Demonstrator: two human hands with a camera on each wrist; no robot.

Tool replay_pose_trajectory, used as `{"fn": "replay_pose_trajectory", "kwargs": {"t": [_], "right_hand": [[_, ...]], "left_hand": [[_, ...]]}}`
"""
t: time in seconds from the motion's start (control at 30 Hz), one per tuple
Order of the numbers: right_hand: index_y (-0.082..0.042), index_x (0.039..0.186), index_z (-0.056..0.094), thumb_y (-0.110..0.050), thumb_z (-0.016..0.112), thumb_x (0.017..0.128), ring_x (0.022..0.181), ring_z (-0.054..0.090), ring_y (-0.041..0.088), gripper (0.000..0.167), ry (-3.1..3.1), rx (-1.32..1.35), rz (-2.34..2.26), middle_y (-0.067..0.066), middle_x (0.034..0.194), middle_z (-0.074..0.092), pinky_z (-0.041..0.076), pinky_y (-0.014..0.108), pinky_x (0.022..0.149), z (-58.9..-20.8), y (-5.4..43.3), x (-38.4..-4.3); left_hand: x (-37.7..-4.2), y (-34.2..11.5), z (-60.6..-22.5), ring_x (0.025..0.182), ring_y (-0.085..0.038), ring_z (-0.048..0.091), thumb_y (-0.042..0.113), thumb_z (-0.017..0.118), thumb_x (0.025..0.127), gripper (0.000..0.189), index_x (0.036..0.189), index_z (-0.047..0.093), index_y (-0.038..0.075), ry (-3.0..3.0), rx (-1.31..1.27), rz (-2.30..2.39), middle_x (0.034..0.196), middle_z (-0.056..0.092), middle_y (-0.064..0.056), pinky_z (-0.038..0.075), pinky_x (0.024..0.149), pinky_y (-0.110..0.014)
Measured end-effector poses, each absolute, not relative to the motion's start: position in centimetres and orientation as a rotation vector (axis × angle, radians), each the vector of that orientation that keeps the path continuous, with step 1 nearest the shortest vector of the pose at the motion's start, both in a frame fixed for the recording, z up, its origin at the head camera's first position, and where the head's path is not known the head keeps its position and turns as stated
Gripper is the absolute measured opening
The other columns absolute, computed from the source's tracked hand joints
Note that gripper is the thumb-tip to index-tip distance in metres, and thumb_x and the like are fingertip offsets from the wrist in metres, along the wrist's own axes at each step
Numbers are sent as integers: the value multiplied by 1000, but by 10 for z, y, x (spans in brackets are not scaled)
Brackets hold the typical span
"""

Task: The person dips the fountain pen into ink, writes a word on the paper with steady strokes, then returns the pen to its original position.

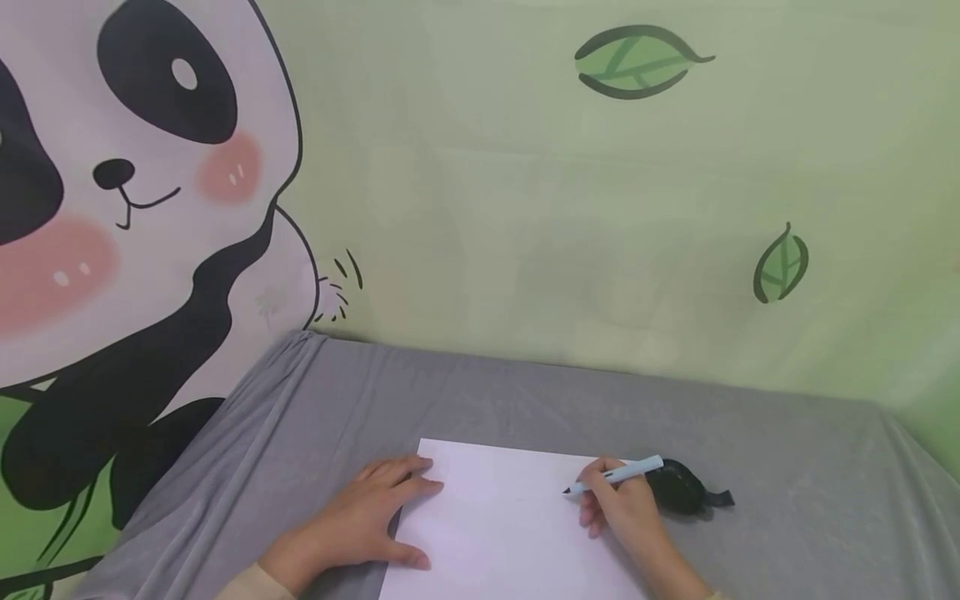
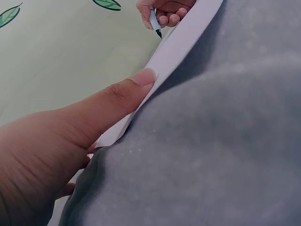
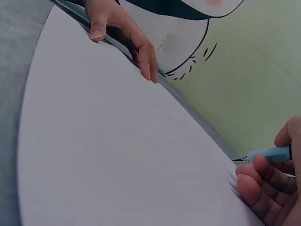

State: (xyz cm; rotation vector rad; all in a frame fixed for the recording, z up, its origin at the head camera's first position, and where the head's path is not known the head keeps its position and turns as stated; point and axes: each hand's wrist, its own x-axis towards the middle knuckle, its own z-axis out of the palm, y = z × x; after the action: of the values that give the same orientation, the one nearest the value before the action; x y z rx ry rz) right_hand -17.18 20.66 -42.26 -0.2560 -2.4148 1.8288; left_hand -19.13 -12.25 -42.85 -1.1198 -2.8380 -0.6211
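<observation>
A blank sheet of white paper [image 1: 495, 525] lies on the grey cloth. My left hand [image 1: 367, 517] rests at its left edge, fingers spread, with thumb and fingertips on the paper. The left wrist view shows the thumb [image 2: 117, 101] pressing the paper's edge. Over the sheet's right part, my right hand [image 1: 622, 508] pinches a light blue pen [image 1: 626, 472] between thumb and fingers. The pen's dark, pointed tip faces left and down, close to the sheet; whether it touches is unclear. Curled fingers of the right hand [image 3: 277, 183] show at the right wrist view's edge.
Just right of my right hand, a black rounded object [image 1: 681, 487] with a short tail lies on the grey cloth [image 1: 810, 492]. Behind stands a pale green backdrop [image 1: 487, 208] printed with a panda [image 1: 247, 292] and leaves.
</observation>
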Motion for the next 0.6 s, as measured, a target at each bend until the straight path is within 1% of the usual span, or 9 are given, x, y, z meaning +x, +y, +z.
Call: {"fn": "replay_pose_trajectory", "kwargs": {"t": [0.17,0.33,0.5,0.6], "right_hand": [[6,90,61,-5,52,93,43,56,12,15,-2394,-195,1850,8,61,59,49,28,39,-423,207,-173],[4,96,66,-9,57,93,46,57,13,16,-2388,-178,1856,10,68,63,50,29,41,-422,206,-173],[3,96,66,-10,62,91,47,59,13,15,-2388,-186,1855,11,71,67,52,31,43,-420,204,-171],[4,96,65,-10,63,90,48,61,14,15,-2403,-173,1860,12,73,69,54,32,46,-418,202,-169]], "left_hand": [[-192,-123,-430,128,-33,47,68,70,69,78,130,59,22,-2809,-1124,-628,141,50,-8,37,102,-57],[-193,-124,-432,129,-32,47,68,70,68,77,130,59,22,-2803,-1114,-612,141,50,-7,37,103,-56],[-193,-123,-433,129,-31,47,68,70,68,77,129,59,23,-2799,-1111,-611,141,50,-7,37,103,-56],[-193,-123,-434,129,-31,47,68,71,68,77,129,59,23,-2798,-1109,-599,141,51,-7,37,103,-55]]}}
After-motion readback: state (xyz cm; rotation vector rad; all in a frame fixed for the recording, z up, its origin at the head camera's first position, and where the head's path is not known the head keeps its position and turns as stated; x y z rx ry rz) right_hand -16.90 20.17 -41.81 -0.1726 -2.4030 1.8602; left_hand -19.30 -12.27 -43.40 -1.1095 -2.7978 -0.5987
